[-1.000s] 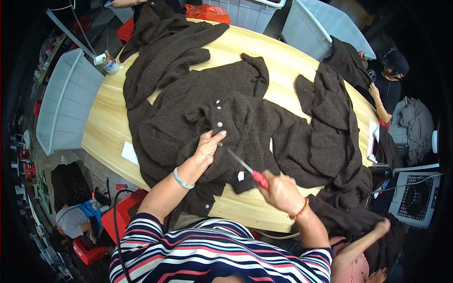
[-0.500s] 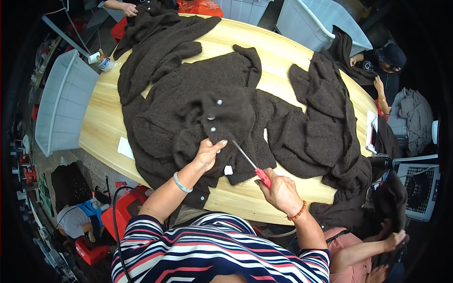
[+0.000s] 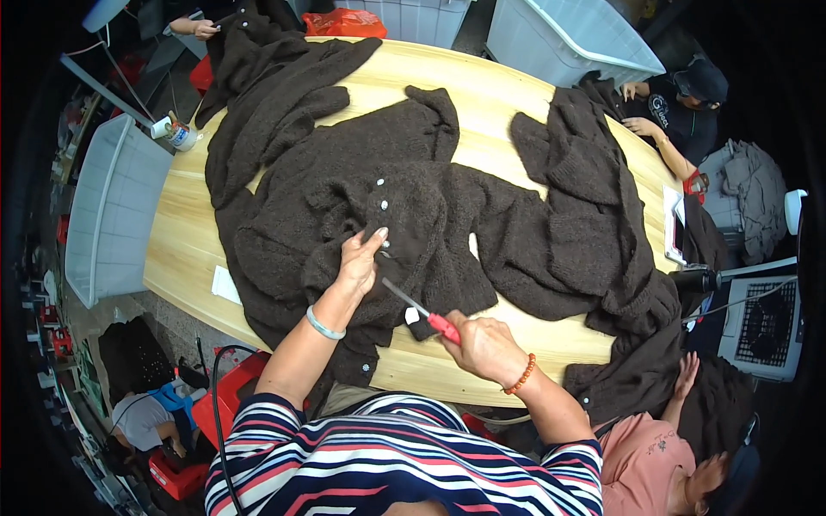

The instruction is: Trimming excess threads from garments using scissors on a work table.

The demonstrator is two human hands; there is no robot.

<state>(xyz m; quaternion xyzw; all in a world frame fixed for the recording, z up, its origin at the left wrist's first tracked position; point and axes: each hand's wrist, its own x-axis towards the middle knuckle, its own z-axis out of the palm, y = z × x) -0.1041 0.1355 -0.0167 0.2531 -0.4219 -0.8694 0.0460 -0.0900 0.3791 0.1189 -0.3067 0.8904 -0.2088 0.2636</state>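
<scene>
A dark brown knitted garment [image 3: 413, 228] with a row of shiny round buttons [image 3: 384, 205] lies bunched on the table in front of me. My left hand [image 3: 360, 258] pinches its buttoned edge, thumb beside one button. In my right hand [image 3: 489, 346] is a red-handled tool [image 3: 444, 327] with a long thin metal shaft; its exact kind is unclear. The shaft slants toward the cloth just below my left hand, and whether its tip touches is hard to see. A small white tag [image 3: 411, 316] shows on the garment beside the shaft.
More brown knitwear [image 3: 589, 215] is heaped on the wooden table [image 3: 482, 357], right and far left. A white card [image 3: 225, 285] and a jar [image 3: 179, 134] sit at the left edge. Grey bins [image 3: 116, 206] surround the table. Co-workers handle cloth at far left, far right and near right.
My right hand has brought the tool left and down, its tip now below my left hand. My left hand has shifted slightly up and left along the buttoned edge. The view has shifted slightly.
</scene>
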